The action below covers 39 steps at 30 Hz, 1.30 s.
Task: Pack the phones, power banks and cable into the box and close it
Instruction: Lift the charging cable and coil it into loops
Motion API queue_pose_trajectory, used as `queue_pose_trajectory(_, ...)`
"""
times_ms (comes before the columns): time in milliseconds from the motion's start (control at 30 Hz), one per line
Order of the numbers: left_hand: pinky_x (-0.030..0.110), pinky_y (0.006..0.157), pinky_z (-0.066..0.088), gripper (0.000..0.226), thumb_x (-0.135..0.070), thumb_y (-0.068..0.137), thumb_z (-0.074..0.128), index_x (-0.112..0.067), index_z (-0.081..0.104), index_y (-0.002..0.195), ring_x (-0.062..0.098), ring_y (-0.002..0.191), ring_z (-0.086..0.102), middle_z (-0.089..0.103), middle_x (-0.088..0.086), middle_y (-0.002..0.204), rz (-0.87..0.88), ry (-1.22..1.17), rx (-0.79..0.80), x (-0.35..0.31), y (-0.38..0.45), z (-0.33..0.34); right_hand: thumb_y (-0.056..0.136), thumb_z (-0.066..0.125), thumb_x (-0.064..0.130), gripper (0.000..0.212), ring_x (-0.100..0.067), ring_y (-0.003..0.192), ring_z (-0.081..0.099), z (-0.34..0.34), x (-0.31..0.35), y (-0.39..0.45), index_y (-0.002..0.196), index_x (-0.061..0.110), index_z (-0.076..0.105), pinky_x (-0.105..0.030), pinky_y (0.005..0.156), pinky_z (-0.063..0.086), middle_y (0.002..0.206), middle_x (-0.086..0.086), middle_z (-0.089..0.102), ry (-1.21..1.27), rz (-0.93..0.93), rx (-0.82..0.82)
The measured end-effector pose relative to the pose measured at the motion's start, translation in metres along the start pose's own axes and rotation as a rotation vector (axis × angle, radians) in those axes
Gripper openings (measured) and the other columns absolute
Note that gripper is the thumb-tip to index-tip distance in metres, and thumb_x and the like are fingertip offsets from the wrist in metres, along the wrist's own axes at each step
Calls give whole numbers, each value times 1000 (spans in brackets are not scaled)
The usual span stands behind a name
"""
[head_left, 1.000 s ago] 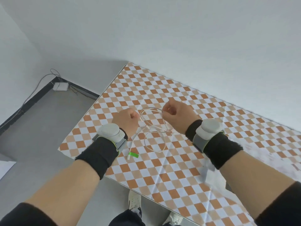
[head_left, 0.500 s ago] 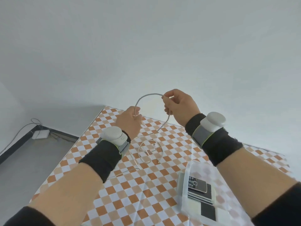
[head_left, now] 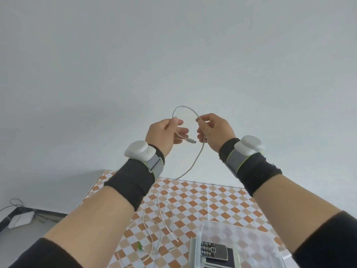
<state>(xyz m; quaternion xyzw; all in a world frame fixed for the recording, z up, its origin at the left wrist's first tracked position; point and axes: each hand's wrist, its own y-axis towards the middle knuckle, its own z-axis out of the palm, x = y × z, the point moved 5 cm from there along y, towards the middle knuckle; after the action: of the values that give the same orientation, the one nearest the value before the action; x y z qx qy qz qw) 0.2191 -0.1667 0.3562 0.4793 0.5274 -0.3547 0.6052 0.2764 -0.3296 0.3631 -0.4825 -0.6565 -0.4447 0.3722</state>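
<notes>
Both hands are raised. The left hand (head_left: 164,135) and right hand (head_left: 214,130) each pinch the cable (head_left: 185,108), fingers curled.

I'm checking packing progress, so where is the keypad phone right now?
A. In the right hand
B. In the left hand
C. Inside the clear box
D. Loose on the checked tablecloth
C: the keypad phone lies inside the clear box, while the left hand and right hand hold only the white cable.
</notes>
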Motion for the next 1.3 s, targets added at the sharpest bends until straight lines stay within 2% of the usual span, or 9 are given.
queue_pose_trajectory(233,29,64,59,35,-27,101,42,-3,64,91,28,75,74,76,11,78,18,-312,72,-60,17,44,89,61,15,15,-28,76,72,-35,-18,-7,103,21,60,-46,82,60,77,-5,73,-72,80,9)
queue_pose_trajectory(467,28,63,58,31,-29,99,50,-5,68,91,24,66,72,73,8,72,129,-426,38,-108,30,60,87,66,21,15,-18,71,67,-47,-45,-17,98,21,56,-44,82,59,77,2,76,-226,155,55)
queue_pose_trajectory(600,22,53,46,29,-37,95,52,-18,73,87,13,48,53,60,-5,56,220,-133,-58,-118,36,57,86,71,26,7,-14,63,70,-64,-31,-8,89,22,65,-39,75,61,72,3,75,-173,94,-19)
queue_pose_trajectory(733,32,62,40,29,-16,96,40,-17,69,91,15,51,40,49,-2,60,206,49,-30,-115,43,61,90,67,37,10,-6,53,57,-78,-10,2,82,32,69,-28,62,53,72,7,71,-249,27,-55)
queue_pose_trajectory(900,20,64,50,25,-12,96,46,-20,70,96,6,57,57,65,-5,72,285,208,69,-115,42,64,95,61,34,15,-11,60,54,-93,21,16,87,27,71,-23,52,42,77,4,65,-357,-65,-112)
queue_pose_trajectory(1000,27,77,55,19,-19,94,54,-27,71,87,10,68,65,71,-9,76,364,284,40,-123,48,64,97,57,30,19,-7,59,53,-95,38,21,90,22,73,-22,50,38,75,7,65,-412,-97,-71)
queue_pose_trajectory(1100,20,71,51,16,-30,92,57,-32,72,88,6,68,63,71,-15,72,414,399,6,-131,55,67,99,54,29,20,-9,58,53,-90,54,23,92,24,73,-24,50,39,75,7,66,-465,-139,-8)
queue_pose_trajectory(1200,8,54,40,18,-33,94,55,-32,72,94,7,61,55,68,-16,70,432,483,31,-134,58,71,100,50,29,23,-9,57,53,-83,66,21,89,28,70,-24,51,39,72,10,66,-473,-181,47)
queue_pose_trajectory(1300,10,50,36,21,-33,95,52,-28,73,95,7,63,55,68,-14,73,425,569,79,-134,58,74,101,46,28,26,-10,62,55,-73,72,18,84,30,67,-26,56,45,68,11,65,-472,-222,107)
